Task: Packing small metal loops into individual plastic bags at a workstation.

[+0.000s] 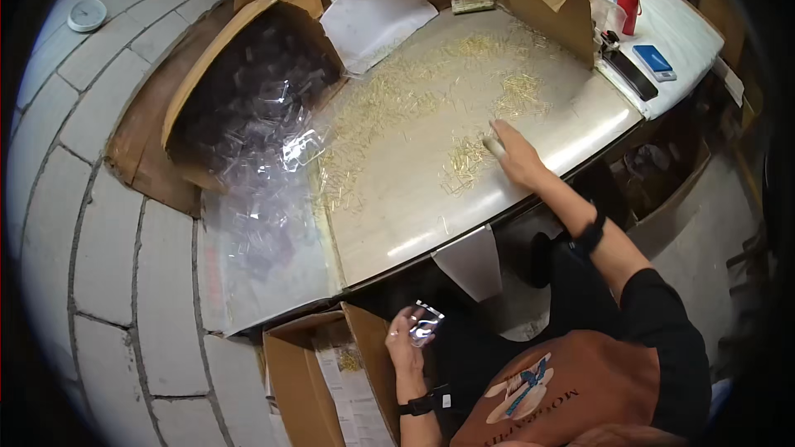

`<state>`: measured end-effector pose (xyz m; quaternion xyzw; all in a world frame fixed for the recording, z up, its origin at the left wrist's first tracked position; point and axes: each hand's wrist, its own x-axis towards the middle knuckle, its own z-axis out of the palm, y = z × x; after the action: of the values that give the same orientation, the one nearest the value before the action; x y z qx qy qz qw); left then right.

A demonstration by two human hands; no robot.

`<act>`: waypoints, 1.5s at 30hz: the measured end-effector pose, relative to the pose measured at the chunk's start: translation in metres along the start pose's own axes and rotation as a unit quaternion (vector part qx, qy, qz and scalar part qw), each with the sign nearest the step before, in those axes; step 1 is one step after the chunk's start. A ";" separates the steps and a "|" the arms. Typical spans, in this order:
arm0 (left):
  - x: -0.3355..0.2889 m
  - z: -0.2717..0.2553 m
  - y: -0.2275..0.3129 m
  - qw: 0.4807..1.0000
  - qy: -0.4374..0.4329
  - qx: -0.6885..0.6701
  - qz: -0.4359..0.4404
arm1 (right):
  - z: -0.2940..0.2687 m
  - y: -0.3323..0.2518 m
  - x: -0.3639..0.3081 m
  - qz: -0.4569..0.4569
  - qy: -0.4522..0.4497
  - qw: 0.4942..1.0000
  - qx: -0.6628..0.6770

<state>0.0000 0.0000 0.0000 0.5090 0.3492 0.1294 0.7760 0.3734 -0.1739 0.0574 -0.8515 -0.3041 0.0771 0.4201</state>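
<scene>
My left hand [403, 343] is closed around a small, shiny clear plastic case [426, 324], held low beyond the table's front edge, above a cardboard box. Over the table, my right hand [521, 157] has its fingers stretched out, beside a small heap of gold-coloured wire pieces [465, 164]. A pale cover [494, 146] sits on one of its digits. I see nothing held in that hand. Another heap of gold wire pieces [520, 94] lies just past the fingertips, and more are scattered across the tabletop [406, 215].
Left of the wire pieces, many clear plastic cases [261, 174] spill from a tipped cardboard carton [186, 108]. An open cardboard box [302, 389] with some gold pieces stands by my left forearm. At the far right are a red bottle [628, 8] and a blue scale [654, 60].
</scene>
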 end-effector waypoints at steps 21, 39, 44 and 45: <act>0.057 0.070 -0.080 0.948 -0.164 -0.136 -0.237 | 0.042 -0.106 -0.129 -0.214 -0.036 0.973 -0.076; 0.051 0.071 -0.109 0.922 -0.193 -0.243 -0.230 | 0.082 -0.039 -0.196 -0.168 -0.219 0.961 0.012; 0.054 0.059 -0.130 0.935 -0.178 -0.228 -0.205 | 0.077 -0.078 -0.161 -0.209 -0.349 0.903 -0.139; 0.053 0.052 -0.132 0.936 -0.212 -0.202 -0.196 | 0.070 -0.094 -0.143 -0.230 -0.314 0.913 -0.120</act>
<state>0.0525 -0.0660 -0.1252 0.2789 0.2358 -0.0683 0.9284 0.1885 -0.1671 0.0671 -0.7338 -0.6150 0.2043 0.2042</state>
